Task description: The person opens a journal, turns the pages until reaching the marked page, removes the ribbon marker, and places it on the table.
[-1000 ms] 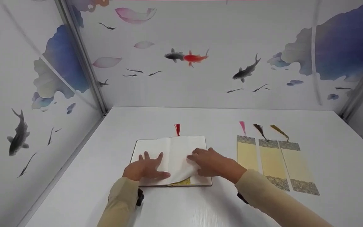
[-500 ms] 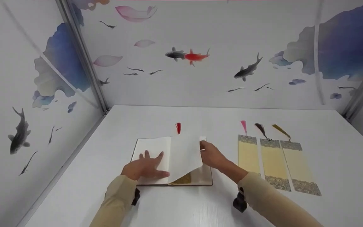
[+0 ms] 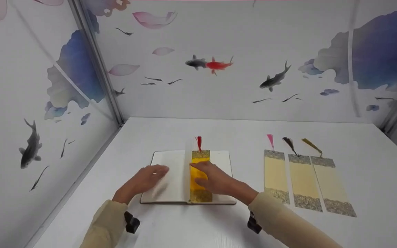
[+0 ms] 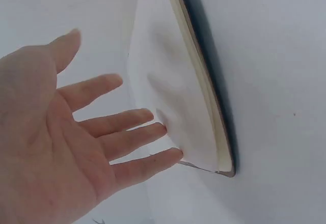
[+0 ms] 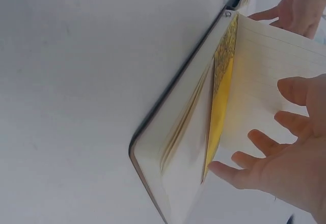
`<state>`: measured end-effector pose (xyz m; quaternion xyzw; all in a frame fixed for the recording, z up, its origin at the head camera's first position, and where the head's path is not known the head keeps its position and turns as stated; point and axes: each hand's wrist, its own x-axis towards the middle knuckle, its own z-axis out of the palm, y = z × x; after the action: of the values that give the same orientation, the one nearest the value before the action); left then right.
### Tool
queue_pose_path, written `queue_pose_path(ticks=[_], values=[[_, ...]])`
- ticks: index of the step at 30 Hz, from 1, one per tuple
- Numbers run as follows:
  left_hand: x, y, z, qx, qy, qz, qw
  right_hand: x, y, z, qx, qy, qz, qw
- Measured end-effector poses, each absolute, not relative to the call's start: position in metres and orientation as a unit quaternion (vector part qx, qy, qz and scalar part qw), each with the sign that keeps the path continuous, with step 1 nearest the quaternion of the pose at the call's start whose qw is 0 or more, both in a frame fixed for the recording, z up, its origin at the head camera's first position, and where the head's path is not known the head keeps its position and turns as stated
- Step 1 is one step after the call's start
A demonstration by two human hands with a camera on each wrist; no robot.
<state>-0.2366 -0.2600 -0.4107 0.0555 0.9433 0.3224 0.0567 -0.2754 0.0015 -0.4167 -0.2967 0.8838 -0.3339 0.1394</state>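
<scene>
An open notebook (image 3: 174,158) with blank-looking pages lies on the table. On its right side rests a yellow bookmark (image 3: 201,192) with patterned ends and a red tassel (image 3: 199,142) past the top edge. One page (image 3: 187,155) stands nearly upright beside the bookmark. My right hand (image 3: 217,178) reaches over the bookmark, fingers extended toward that page; in the right wrist view the lined page (image 5: 257,56) rises behind the spread fingers. Over the left page is my left hand (image 3: 141,179), fingers extended, palm empty in the left wrist view. Whether its fingertips touch the paper, I cannot tell.
To the right lie three pale yellow bookmarks with patterned ends: one with a pink tassel (image 3: 270,140), one with a dark tassel (image 3: 289,144), one with an olive tassel (image 3: 311,146). A left wall (image 3: 5,103) and a back wall (image 3: 157,103), printed with fish, bound the white table (image 3: 191,227).
My right hand has lifted the right page and swung it leftward to upright, uncovering the yellow bookmark. My left hand has come up off the left page and shifted slightly left.
</scene>
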Motion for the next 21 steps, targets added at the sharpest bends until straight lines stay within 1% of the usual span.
queue_pose_path(ticks=[3, 8, 11, 14, 15, 17, 21], values=[[-0.236, -0.264, -0.405, 0.026, 0.932, 0.362, 0.010, -0.272, -0.002, -0.420, -0.299, 0.899, -0.286, 0.146], [-0.236, -0.264, -0.393, -0.008, 0.916, 0.399, -0.049, -0.270, -0.007, -0.425, -0.300, 0.911, -0.237, 0.156], [-0.236, -0.257, -0.390, 0.006, 0.912, 0.401, -0.088, -0.269, -0.009, -0.425, -0.290, 0.917, -0.212, 0.174], [-0.234, -0.248, -0.392, 0.035, 0.922, 0.372, -0.101, -0.270, -0.012, -0.422, -0.275, 0.924, -0.184, 0.193], [-0.233, -0.245, -0.393, 0.040, 0.931, 0.352, -0.092, -0.270, -0.014, -0.421, -0.272, 0.925, -0.176, 0.198], [-0.232, -0.240, -0.399, 0.046, 0.946, 0.316, -0.055, -0.269, -0.016, -0.420, -0.268, 0.927, -0.164, 0.204], [-0.233, -0.238, -0.414, 0.041, 0.967, 0.248, 0.047, -0.267, -0.019, -0.419, -0.267, 0.930, -0.150, 0.204]])
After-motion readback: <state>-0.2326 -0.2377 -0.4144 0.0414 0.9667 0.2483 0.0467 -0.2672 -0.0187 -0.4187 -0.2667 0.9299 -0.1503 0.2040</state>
